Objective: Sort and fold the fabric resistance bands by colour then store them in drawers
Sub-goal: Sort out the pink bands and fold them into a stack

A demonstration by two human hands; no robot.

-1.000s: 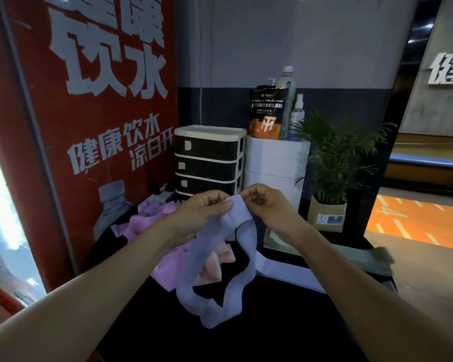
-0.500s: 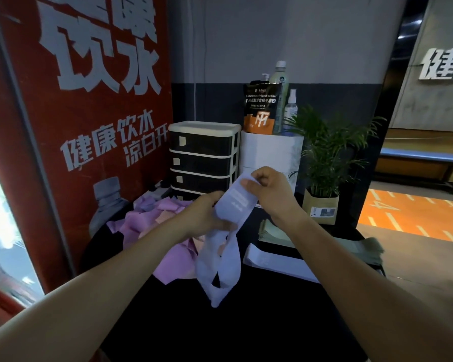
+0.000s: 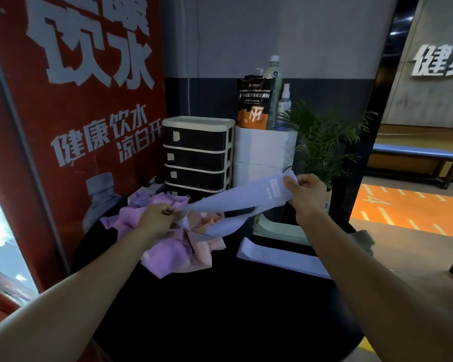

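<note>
A pale blue fabric band (image 3: 236,199) is stretched out flat in the air between my two hands, above the black table (image 3: 220,304). My left hand (image 3: 157,218) pinches its left end over a heap of purple and pink bands (image 3: 173,246). My right hand (image 3: 305,194) pinches its right end, near the white printed label. Another pale blue band (image 3: 280,259) lies flat on the table at the right. Behind it lies a folded grey-green stack (image 3: 275,228). A black drawer unit with a white frame (image 3: 196,155) stands at the back, its drawers closed.
A white box (image 3: 262,150) beside the drawers carries a pouch (image 3: 254,103) and bottles. A potted plant (image 3: 322,142) stands at the back right. A red printed panel (image 3: 76,113) walls the left side. Orange floor and a bench lie to the right.
My hands have moved apart. The blue band, hanging as a loose loop before, is now pulled out lengthwise between them, the right hand higher and further right.
</note>
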